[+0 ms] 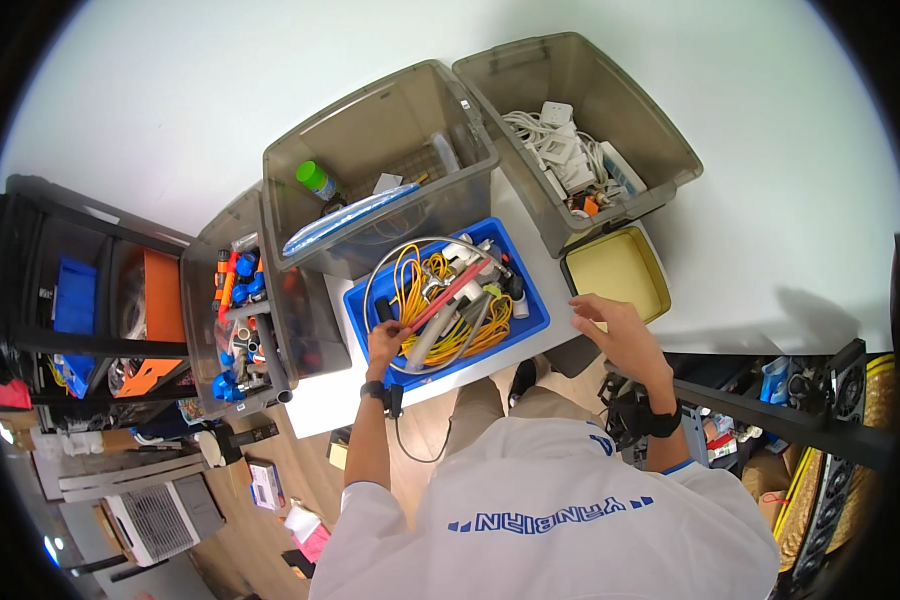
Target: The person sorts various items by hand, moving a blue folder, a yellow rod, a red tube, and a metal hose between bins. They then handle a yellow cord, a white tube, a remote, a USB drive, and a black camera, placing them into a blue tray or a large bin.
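Note:
My left hand [386,342] is closed around the near end of a long, thin red bar [452,297], whose exact kind I cannot make out. The bar slants up to the right over a blue tray [537,312] on the white table. Inside the tray lie yellow cable [490,330], a looped grey hose [372,285] and several metal and grey fittings, partly covering each other. My right hand [618,335] holds nothing, its fingers apart, beside the near edge of a yellow-lined open box [620,272] to the tray's right.
Behind the tray stands a grey bin [370,120] with a green-capped container and a blue packet. Another grey bin [660,125] at right holds white cables and sockets. At left, a third bin [198,290] contains blue and orange fittings. Shelves [100,345] flank the left side.

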The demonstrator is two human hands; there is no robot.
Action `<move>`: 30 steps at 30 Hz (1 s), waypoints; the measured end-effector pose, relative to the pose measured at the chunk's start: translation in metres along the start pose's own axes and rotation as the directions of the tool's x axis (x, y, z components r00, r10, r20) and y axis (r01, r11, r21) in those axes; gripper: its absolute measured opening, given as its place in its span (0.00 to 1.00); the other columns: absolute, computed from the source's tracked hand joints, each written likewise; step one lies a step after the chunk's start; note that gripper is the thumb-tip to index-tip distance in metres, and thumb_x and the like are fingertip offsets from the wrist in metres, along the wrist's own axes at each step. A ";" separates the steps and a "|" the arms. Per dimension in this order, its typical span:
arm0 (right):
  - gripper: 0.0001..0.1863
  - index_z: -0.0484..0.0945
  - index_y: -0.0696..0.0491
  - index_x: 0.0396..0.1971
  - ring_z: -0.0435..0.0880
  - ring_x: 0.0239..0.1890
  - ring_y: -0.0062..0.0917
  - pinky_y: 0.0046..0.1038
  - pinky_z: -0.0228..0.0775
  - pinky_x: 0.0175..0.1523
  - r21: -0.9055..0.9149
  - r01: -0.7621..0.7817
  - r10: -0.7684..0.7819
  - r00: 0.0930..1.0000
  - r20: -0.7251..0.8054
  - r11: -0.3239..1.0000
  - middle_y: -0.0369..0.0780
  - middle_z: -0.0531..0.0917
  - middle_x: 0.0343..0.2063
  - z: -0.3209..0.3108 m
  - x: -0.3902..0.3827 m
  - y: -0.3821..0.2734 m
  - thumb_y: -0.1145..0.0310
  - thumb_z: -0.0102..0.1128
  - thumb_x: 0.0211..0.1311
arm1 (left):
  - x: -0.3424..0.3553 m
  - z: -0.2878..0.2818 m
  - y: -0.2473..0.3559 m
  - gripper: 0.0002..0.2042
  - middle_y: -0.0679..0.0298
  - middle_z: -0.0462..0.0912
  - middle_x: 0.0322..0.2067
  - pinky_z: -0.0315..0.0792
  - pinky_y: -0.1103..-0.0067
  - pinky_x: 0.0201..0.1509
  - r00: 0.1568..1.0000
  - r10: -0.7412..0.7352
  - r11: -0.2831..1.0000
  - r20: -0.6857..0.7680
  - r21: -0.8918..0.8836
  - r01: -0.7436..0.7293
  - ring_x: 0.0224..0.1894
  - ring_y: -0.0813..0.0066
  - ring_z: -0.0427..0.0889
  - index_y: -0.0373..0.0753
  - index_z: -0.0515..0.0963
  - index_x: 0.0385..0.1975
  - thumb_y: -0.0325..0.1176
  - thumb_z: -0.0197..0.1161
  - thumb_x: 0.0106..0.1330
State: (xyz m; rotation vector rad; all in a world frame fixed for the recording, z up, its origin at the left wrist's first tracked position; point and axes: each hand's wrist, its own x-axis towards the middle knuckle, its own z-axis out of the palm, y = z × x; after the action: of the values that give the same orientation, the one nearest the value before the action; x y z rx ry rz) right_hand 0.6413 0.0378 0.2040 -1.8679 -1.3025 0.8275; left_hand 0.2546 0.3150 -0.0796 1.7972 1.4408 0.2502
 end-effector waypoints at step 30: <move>0.24 0.70 0.61 0.67 0.86 0.54 0.28 0.28 0.77 0.59 0.497 0.335 -0.239 0.939 -0.249 0.800 0.46 0.86 0.49 0.092 0.055 -0.134 0.77 0.61 0.73 | -0.163 -0.180 0.177 0.08 0.61 0.81 0.37 0.73 0.68 0.47 0.542 0.621 0.782 -0.566 0.398 -0.480 0.41 0.61 0.78 0.38 0.88 0.39 0.25 0.73 0.60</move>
State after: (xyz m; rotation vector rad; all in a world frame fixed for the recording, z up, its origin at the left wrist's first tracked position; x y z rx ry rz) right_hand 0.5148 0.1401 0.2592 -1.2298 -1.0687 0.7459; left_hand 0.2225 0.2474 0.2109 2.4565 1.3054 1.2608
